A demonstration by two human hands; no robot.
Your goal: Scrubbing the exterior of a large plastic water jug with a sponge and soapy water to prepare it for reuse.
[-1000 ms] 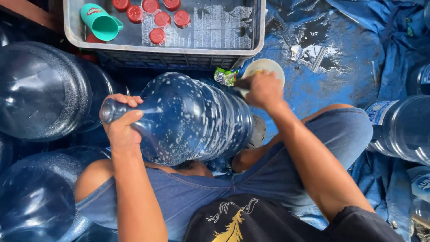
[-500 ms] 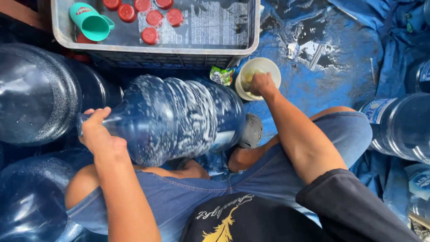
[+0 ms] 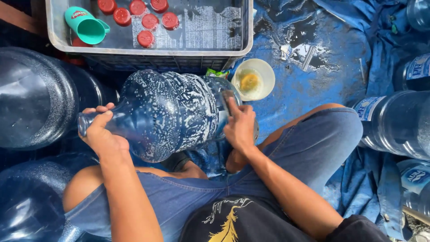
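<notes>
Head view, looking straight down on a seated person's lap. A large blue water jug [image 3: 170, 114], wet with soap foam, lay on its side across the thighs, long axis running left to right, neck pointing left. The left hand [image 3: 101, 134] was closed around the neck, fingers wrapped over it, just short of the mouth. The right hand [image 3: 240, 127] was clenched at the jug's base end on the right, pressing a dark scrubbing pad [image 3: 229, 102] against the wall; the pad was mostly covered by the fingers, so its kind was hard to tell. The right hand sat nearer the small cream bowl [image 3: 265, 74] holding something yellow, which stood just beyond the base on the blue tarp [image 3: 322, 80]. Farther off, a grey crate [image 3: 244, 27] held red caps [image 3: 144, 21] and a teal cup [image 3: 87, 24]. More jugs [image 3: 36, 96] crowded the left and right edges, cut off by the frame. The jug's underside and the near leg were hidden.
</notes>
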